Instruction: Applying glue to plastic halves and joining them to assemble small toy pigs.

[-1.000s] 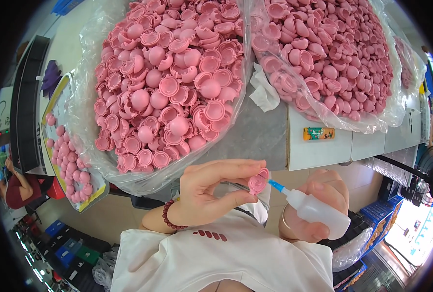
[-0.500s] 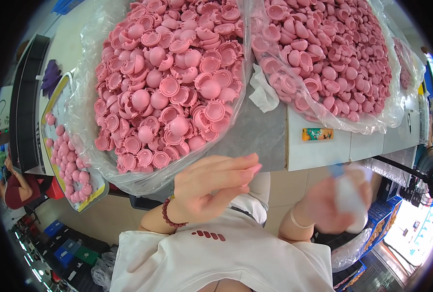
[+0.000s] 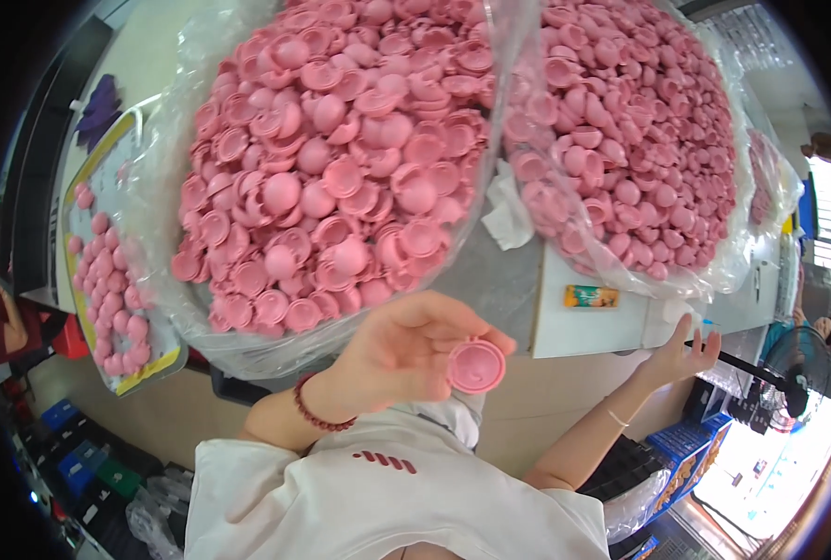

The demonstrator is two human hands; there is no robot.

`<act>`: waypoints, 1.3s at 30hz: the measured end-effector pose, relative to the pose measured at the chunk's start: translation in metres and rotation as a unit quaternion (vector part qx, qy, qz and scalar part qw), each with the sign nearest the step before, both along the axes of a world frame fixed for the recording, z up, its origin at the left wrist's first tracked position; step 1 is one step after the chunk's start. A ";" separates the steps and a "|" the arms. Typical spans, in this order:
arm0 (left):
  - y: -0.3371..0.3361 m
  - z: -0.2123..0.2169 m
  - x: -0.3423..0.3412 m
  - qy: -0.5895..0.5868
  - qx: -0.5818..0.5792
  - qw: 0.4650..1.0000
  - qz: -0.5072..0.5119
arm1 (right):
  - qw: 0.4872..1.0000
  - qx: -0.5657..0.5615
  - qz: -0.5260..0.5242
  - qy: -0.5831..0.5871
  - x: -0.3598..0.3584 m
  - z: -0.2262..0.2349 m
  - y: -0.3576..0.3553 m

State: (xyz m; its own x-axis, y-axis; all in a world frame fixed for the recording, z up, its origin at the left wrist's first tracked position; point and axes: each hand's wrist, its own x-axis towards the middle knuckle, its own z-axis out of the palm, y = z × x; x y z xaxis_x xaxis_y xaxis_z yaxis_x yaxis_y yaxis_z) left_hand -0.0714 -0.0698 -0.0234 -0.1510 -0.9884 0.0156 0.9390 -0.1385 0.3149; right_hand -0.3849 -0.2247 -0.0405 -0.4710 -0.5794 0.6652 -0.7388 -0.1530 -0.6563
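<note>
Below the heaped bag (image 3: 331,177): left hand (image 3: 406,350) pinching a pink cap (image 3: 476,366).
Cap's open face upward (fingertip grip); right hand (image 3: 677,355) spread empty, well apart to the right.

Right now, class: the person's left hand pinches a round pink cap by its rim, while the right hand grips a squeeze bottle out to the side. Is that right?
Not quite. The head view shows the left hand pinching the round pink cap by its rim, but the right hand grips no squeeze bottle: it is open and empty, fingers spread, out to the side below the table edge.
</note>
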 end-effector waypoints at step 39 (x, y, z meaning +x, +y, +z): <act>0.009 0.002 0.011 -0.408 0.007 0.908 0.096 | 0.728 0.128 0.673 0.035 0.160 0.034 0.073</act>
State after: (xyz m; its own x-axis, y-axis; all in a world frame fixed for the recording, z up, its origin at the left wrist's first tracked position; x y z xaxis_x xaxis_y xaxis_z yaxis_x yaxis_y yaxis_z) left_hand -0.0606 -0.0608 -0.0213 0.0682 -0.9970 -0.0366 0.4010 -0.0062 0.9161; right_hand -0.2248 -0.1520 -0.0063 0.6672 -0.5942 0.4491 -0.0671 -0.6485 -0.7583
